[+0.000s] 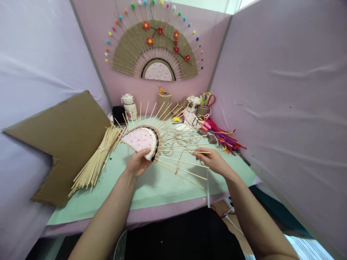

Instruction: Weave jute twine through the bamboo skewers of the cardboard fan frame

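Observation:
My left hand (138, 163) grips the lower edge of a half-round fan base (139, 139), thumb on its pink spotted face. White trim, a black braid and a twine-wrapped rim border the curved side. Thin wooden sticks (184, 145) radiate from that rim. A strand of twine (178, 164) is tied across the lowest sticks. Out near the stick ends on the right, my right hand (207, 157) is closed, fingers pinched by the sticks with twine running towards it. Exactly what lies between its fingertips is partly hidden.
A bundle of sticks (96, 159) and cut cardboard (73, 144) lie left. Behind stand a white bottle (129, 107) and a twine spool (164, 99). Coloured pipe cleaners (222, 135) and scissors (208, 99) are at right. A finished fan (155, 45) hangs on the back wall.

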